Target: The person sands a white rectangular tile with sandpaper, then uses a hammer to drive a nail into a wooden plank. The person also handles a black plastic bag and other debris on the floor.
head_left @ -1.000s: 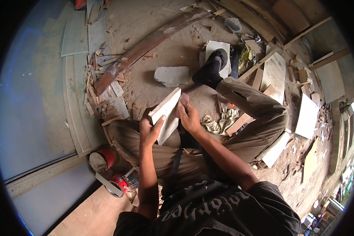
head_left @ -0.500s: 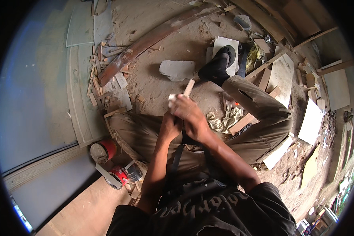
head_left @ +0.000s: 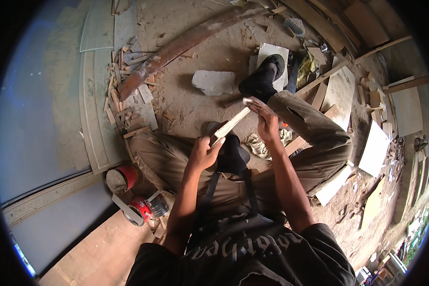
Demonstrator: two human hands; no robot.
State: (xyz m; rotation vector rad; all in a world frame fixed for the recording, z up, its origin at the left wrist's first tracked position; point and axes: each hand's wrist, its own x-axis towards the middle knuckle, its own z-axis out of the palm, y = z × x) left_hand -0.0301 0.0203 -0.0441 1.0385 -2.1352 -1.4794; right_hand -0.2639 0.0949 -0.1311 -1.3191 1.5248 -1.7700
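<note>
My left hand (head_left: 204,151) is closed around the near end of a pale wooden strip (head_left: 232,123), which slants up and to the right above my lap. At its far end is my right hand (head_left: 266,119), fingers pressed together around a small whitish piece (head_left: 247,102). The piece is too small to name, and whether it touches the strip I cannot tell.
To my left stand open cans (head_left: 121,178), one with a flat scraper-like strip (head_left: 127,209) across it. Ahead lie a pale stone slab (head_left: 213,83), a long brown beam (head_left: 176,45) and wood offcuts (head_left: 124,112). A crumpled cloth (head_left: 264,145) lies between my legs.
My hands were together, right over left, around the wood. Now the right hand has moved right and forward with the whitish piece, and the strip shows its broad side, tilted right.
</note>
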